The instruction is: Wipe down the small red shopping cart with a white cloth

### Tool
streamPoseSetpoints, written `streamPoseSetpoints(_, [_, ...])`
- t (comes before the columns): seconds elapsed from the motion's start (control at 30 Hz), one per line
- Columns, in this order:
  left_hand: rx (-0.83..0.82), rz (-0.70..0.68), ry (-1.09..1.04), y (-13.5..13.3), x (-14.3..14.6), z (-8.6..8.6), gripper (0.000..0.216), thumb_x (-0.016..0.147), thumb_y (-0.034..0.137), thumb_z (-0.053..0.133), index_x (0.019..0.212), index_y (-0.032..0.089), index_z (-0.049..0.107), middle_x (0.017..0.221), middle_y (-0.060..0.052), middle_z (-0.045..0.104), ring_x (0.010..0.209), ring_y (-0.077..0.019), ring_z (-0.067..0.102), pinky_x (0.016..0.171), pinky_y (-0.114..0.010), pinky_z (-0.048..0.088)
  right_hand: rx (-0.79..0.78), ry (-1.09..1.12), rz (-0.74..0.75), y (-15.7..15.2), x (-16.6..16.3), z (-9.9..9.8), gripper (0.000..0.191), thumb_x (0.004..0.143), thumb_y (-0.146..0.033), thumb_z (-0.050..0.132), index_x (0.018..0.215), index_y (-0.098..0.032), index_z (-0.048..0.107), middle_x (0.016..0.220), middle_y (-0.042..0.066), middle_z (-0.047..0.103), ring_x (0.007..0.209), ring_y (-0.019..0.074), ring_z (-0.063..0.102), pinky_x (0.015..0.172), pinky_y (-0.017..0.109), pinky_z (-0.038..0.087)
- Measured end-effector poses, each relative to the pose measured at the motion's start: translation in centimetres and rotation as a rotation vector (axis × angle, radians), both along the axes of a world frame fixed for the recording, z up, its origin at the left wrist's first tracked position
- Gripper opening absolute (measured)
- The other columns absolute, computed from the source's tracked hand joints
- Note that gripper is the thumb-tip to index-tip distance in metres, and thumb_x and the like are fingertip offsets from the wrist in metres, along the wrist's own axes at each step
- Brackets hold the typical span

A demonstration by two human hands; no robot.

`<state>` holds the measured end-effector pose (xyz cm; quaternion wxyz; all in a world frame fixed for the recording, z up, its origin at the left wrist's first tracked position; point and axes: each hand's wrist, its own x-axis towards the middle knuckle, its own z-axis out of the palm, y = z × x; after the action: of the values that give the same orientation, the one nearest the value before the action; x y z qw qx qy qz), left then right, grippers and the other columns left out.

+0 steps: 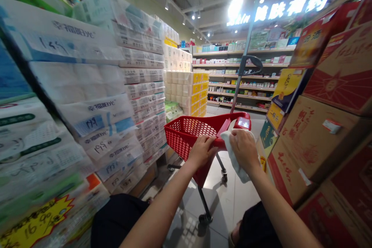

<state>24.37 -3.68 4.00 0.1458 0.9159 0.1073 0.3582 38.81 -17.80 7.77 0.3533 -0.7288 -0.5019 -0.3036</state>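
A red plastic shopping cart (181,139) with a perforated basket stands on dark wheeled legs in front of me. The fingers of my left hand (202,149) curl over the near edge of its basket, gripping it. My right hand (244,148) is closed on a white cloth (238,168), pressed against the cart's right side just below a small glossy panel (243,123). Part of the cloth hangs down below that hand. A pole with a grey handle (250,66) rises behind the cart; where its lower end meets the cart is hard to make out.
Tall stacks of wrapped tissue packs (142,85) line the left side closely. Cardboard cartons (316,135) are piled on the right. Beyond the tiled floor (216,205), shelves of small goods (247,77) run across the back. My knees show at the bottom.
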Motion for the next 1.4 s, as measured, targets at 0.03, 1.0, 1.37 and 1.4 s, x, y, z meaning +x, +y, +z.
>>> streamPoseSetpoints(0.03, [-0.001, 0.001, -0.005, 0.0, 0.0, -0.1, 0.043, 0.094, 0.042, 0.054, 0.134, 0.029, 0.047, 0.123, -0.006, 0.053, 0.117, -0.024, 0.047, 0.104, -0.043, 0.041, -0.025, -0.038, -0.008, -0.1, -0.5, -0.3, 0.026, 0.096, -0.043, 0.041, 0.102, -0.021, 0.055, 0.1, 0.009, 0.063, 0.099, 0.0257, 0.052, 0.091, 0.04, 0.037])
streamPoseSetpoints(1.0, [-0.055, 0.046, 0.0, 2.4, -0.8, 0.1, 0.037, 0.09, 0.044, 0.06, 0.121, 0.025, 0.053, 0.122, -0.006, 0.058, 0.125, -0.0267, 0.047, 0.11, -0.05, 0.035, -0.093, -0.095, 0.13, 2.2, -1.7, -0.2, 0.027, 0.099, -0.036, 0.036, 0.108, -0.021, 0.056, 0.099, 0.008, 0.064, 0.097, 0.0246, 0.054, 0.093, 0.04, 0.037])
streamPoseSetpoints(1.37, [-0.054, 0.002, -0.027, 2.7, -1.1, 0.0, 0.031, 0.091, 0.041, 0.059, 0.116, 0.022, 0.056, 0.116, -0.005, 0.058, 0.112, -0.0234, 0.051, 0.102, -0.042, 0.042, -0.239, -0.336, 0.098, 2.5, -3.7, -0.7, 0.023, 0.096, -0.027, 0.044, 0.114, -0.021, 0.057, 0.109, 0.01, 0.064, 0.101, 0.0263, 0.053, 0.091, 0.041, 0.036])
streamPoseSetpoints(1.4, [-0.055, -0.013, -0.016, 2.7, -1.2, 0.1, 0.03, 0.092, 0.041, 0.057, 0.116, 0.023, 0.055, 0.116, -0.005, 0.059, 0.112, -0.023, 0.052, 0.102, -0.041, 0.042, -0.225, -0.295, 0.154, 2.0, -3.1, -0.7, 0.024, 0.097, -0.03, 0.045, 0.115, -0.021, 0.056, 0.11, 0.009, 0.064, 0.102, 0.0256, 0.054, 0.093, 0.041, 0.037])
